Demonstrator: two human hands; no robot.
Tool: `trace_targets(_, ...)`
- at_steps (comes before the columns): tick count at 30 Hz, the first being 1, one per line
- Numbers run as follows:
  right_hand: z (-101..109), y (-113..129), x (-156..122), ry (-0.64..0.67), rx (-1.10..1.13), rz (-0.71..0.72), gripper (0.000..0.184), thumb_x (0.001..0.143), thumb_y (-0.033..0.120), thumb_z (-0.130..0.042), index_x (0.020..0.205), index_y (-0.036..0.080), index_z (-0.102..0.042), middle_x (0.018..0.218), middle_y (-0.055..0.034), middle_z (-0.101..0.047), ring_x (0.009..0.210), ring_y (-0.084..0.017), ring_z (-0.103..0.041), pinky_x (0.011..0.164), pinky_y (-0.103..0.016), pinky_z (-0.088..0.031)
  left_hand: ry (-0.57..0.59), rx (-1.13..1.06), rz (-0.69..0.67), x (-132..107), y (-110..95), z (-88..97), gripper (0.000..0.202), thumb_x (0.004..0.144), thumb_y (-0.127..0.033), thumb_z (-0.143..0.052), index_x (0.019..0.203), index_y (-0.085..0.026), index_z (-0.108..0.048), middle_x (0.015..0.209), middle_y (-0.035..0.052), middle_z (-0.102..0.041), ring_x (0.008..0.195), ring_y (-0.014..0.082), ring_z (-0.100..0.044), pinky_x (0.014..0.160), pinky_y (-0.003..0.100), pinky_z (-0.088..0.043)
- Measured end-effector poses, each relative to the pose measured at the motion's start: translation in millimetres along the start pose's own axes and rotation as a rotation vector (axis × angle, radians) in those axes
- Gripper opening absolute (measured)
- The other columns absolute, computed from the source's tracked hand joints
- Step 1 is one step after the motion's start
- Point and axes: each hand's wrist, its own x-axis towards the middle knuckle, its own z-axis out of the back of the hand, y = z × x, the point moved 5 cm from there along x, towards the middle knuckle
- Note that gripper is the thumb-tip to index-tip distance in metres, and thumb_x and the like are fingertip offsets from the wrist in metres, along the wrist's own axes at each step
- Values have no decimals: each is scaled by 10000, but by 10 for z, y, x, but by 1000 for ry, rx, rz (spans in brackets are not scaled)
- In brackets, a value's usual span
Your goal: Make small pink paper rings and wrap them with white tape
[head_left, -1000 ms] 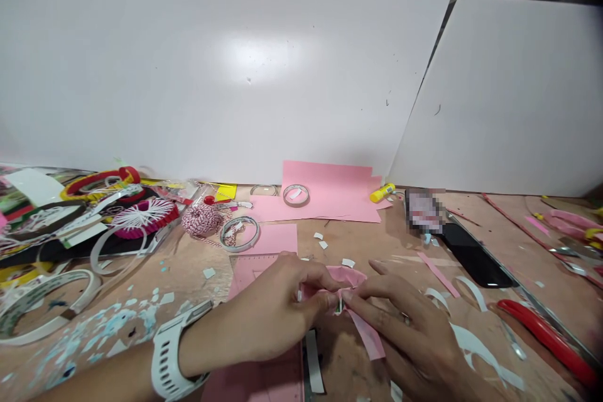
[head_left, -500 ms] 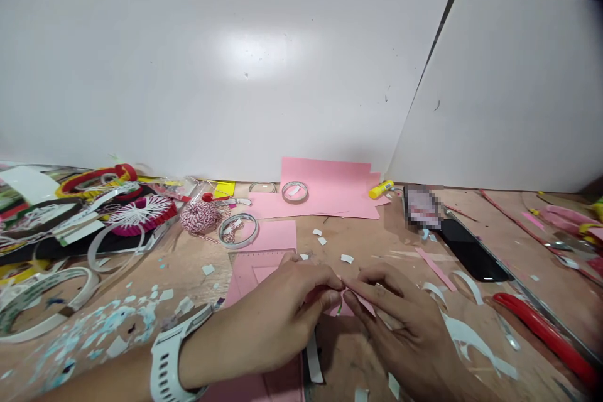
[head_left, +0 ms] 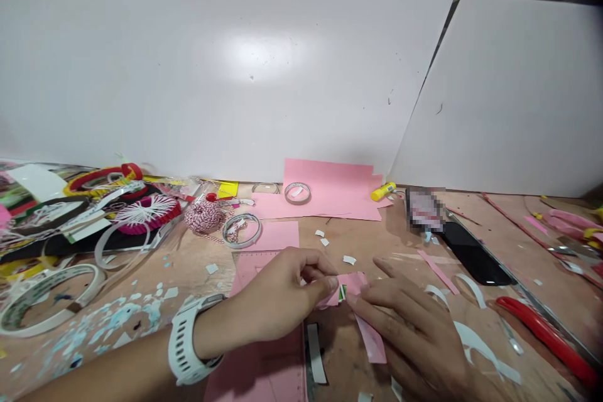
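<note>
A small folded piece of pink paper (head_left: 372, 340) with a green-and-white patch is between my hands, just above the table. My left hand (head_left: 277, 292), with a white watch (head_left: 186, 342) on its wrist, pinches the paper's left end between thumb and index finger. My right hand (head_left: 417, 320) holds the other side, its thumb and fingers at the paper's edge; the grip is partly hidden. Under my left forearm lie a clear ruler (head_left: 252, 259) and a pink sheet (head_left: 277, 235). A white strip (head_left: 316, 352) lies below the hands.
Tape rolls (head_left: 240, 230), red-and-white twine (head_left: 205, 217) and craft pieces (head_left: 146, 213) crowd the left. Behind are pink sheets (head_left: 336, 176) and a yellow glue stick (head_left: 383, 191). A black phone-like object (head_left: 475, 254) and a red-handled tool (head_left: 541, 333) lie right. White boards (head_left: 188, 107) stand behind.
My hands have moved slightly apart, and more of the pink paper shows, with its green patch and a lower flap. The right hand has shifted a little to the right.
</note>
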Motion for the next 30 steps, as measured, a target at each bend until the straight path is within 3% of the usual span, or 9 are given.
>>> trace_targets(4,6,28,7,48,26,53,297,919,96,-528,1137,146,-724,883,-60,-793,897,-184,-766,1214,-499,-419,20,-50,16,4,-3,11,245,909,-361,-664,899,-124,-729,716,9,-632,670,129,-546,658,271,-410)
trace_targets(6,-4,43,4,67,42,50,239,985,167,-508,1070,159,-731,879,-56,-792,925,-180,-771,1208,-455,-432,25,-69,21,-4,-3,7,237,897,-358,-674,897,-127,-725,709,2,-619,656,122,-532,646,263,-405)
trace_targets(11,5,114,36,34,-11,87,312,1037,141,-450,950,186,-746,816,1,-785,918,-119,-777,1171,-298,-474,74,-224,86,-4,61,-6,220,886,-344,-693,892,-124,-704,627,-38,-547,567,95,-474,559,239,-321)
trace_targets(17,-77,251,-38,121,-160,272,360,1018,85,-443,973,180,-788,924,30,-832,1008,-152,-780,1259,-423,-368,42,-273,95,43,159,36,166,879,-292,-712,858,-127,-710,740,-15,-605,668,88,-505,637,228,-369)
trace_targets(21,-149,276,-73,134,-199,244,358,1004,73,-448,994,153,-797,939,27,-833,969,-146,-788,1263,-396,-346,24,-269,58,30,139,-25,228,906,-357,-697,887,-130,-694,710,-34,-542,640,86,-455,620,230,-363)
trace_targets(30,-118,297,21,77,-115,191,317,981,78,-468,967,154,-776,828,14,-809,879,-128,-785,1230,-368,-394,-88,-100,-46,-73,-4,-78,286,968,-412,-634,1096,-169,-714,982,65,-717,915,180,-636,809,317,-468)
